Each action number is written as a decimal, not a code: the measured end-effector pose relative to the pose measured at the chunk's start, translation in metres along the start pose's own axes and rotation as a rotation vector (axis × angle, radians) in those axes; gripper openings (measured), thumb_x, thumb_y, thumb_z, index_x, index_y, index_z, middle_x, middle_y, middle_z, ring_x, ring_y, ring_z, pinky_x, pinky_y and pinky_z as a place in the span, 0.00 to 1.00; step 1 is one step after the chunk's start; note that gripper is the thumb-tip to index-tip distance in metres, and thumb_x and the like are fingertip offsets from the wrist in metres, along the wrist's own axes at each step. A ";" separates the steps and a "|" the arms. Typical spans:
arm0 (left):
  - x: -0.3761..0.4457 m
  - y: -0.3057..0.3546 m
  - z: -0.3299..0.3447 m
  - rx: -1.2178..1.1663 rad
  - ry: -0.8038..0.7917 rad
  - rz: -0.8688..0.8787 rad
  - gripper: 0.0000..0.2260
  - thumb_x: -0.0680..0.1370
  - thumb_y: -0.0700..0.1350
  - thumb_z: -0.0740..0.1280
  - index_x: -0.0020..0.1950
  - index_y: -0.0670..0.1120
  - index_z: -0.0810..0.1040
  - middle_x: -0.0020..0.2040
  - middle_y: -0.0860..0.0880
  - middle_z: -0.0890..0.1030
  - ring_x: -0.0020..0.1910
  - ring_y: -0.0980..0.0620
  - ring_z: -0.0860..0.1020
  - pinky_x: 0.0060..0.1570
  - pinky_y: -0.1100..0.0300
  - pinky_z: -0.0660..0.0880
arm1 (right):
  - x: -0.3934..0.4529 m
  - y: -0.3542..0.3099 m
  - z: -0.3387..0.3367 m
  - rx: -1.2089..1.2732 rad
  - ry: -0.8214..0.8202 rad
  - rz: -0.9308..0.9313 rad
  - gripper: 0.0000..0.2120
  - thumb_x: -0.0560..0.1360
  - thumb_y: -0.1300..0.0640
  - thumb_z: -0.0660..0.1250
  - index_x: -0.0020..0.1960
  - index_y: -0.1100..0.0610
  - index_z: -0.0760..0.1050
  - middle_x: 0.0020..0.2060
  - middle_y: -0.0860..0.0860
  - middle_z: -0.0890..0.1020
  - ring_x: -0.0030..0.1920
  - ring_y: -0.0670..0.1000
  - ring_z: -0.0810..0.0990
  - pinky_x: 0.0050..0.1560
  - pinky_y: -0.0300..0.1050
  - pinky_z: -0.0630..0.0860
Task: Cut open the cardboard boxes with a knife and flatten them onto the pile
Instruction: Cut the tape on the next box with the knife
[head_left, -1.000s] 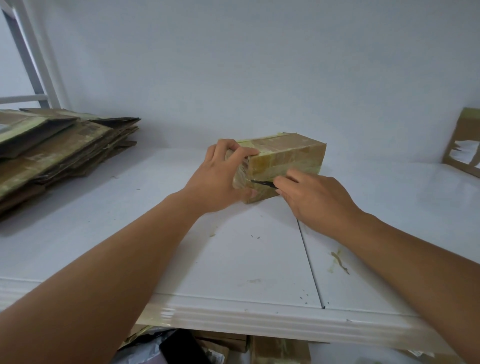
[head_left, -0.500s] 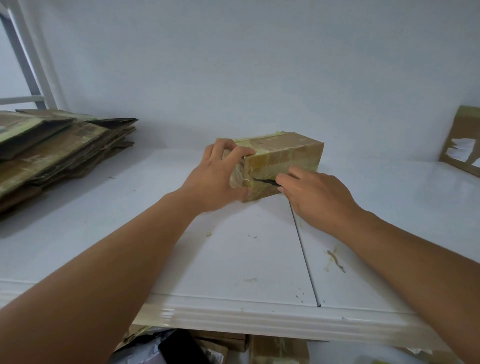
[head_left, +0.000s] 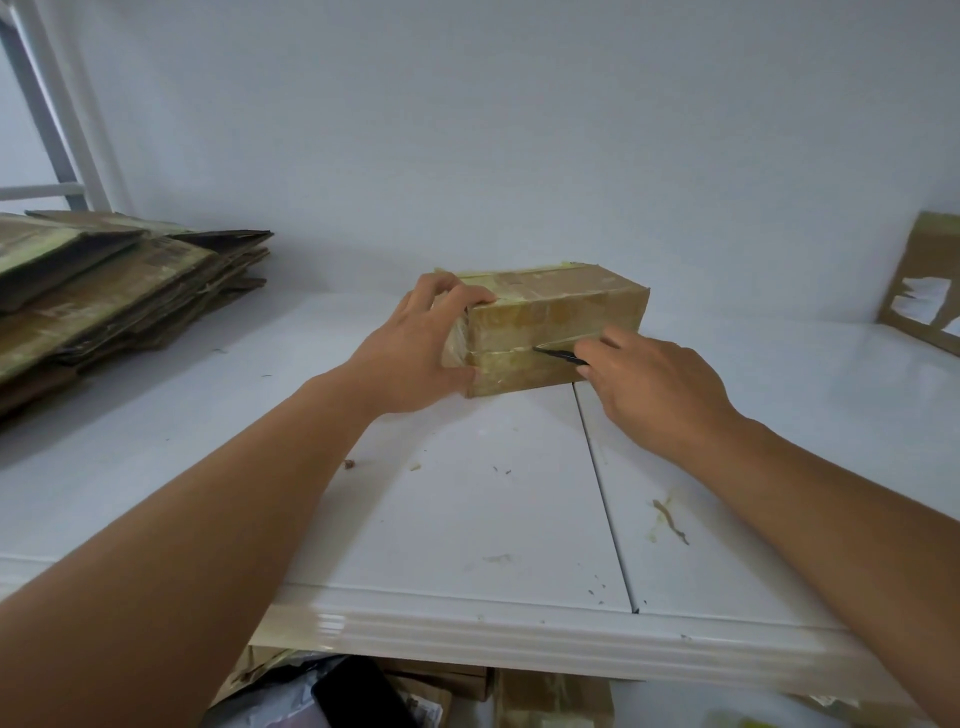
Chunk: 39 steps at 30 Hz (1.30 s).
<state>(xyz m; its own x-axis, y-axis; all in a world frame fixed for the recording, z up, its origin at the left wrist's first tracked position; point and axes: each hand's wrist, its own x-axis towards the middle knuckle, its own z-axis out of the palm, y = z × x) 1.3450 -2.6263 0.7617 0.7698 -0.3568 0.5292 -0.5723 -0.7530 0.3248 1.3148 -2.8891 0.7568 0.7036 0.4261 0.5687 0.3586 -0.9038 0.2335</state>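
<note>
A white glossy table (head_left: 467, 519) fills the lower frame. At the left edge lies a pile (head_left: 104, 291) of flattened brown corrugated cardboard. At centre sits a taped cardboard box (head_left: 550, 322), its long axis running from centre toward the upper right; no print is legible. The left hand (head_left: 415, 353) grips its near-left end, fingers over the top. The right hand (head_left: 660, 389) is closed around a dark knife (head_left: 558, 355), whose blade points left along the side seam.
</note>
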 end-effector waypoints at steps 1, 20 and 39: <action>0.000 0.000 0.000 -0.014 -0.001 -0.004 0.34 0.71 0.44 0.75 0.72 0.59 0.64 0.67 0.56 0.61 0.66 0.55 0.65 0.61 0.53 0.71 | 0.000 -0.001 -0.001 -0.005 0.002 -0.008 0.06 0.82 0.56 0.59 0.49 0.55 0.72 0.38 0.48 0.69 0.29 0.55 0.69 0.26 0.41 0.53; 0.006 -0.002 0.001 0.054 0.082 -0.022 0.27 0.75 0.54 0.72 0.70 0.65 0.66 0.67 0.64 0.67 0.68 0.53 0.66 0.57 0.55 0.66 | 0.000 0.003 -0.005 -0.025 -0.017 0.049 0.07 0.83 0.55 0.57 0.51 0.55 0.72 0.39 0.49 0.70 0.31 0.55 0.69 0.27 0.42 0.55; -0.004 0.026 0.004 0.436 0.128 0.190 0.36 0.74 0.51 0.67 0.80 0.45 0.59 0.78 0.44 0.63 0.77 0.41 0.58 0.76 0.47 0.52 | 0.001 -0.009 -0.004 -0.014 -0.044 -0.003 0.05 0.76 0.63 0.66 0.46 0.55 0.71 0.36 0.48 0.67 0.25 0.48 0.57 0.26 0.40 0.50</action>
<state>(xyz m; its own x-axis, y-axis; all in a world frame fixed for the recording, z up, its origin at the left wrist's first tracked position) 1.3283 -2.6464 0.7645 0.6064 -0.4600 0.6486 -0.5067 -0.8522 -0.1306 1.3097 -2.8804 0.7587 0.7289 0.4299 0.5329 0.3523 -0.9029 0.2465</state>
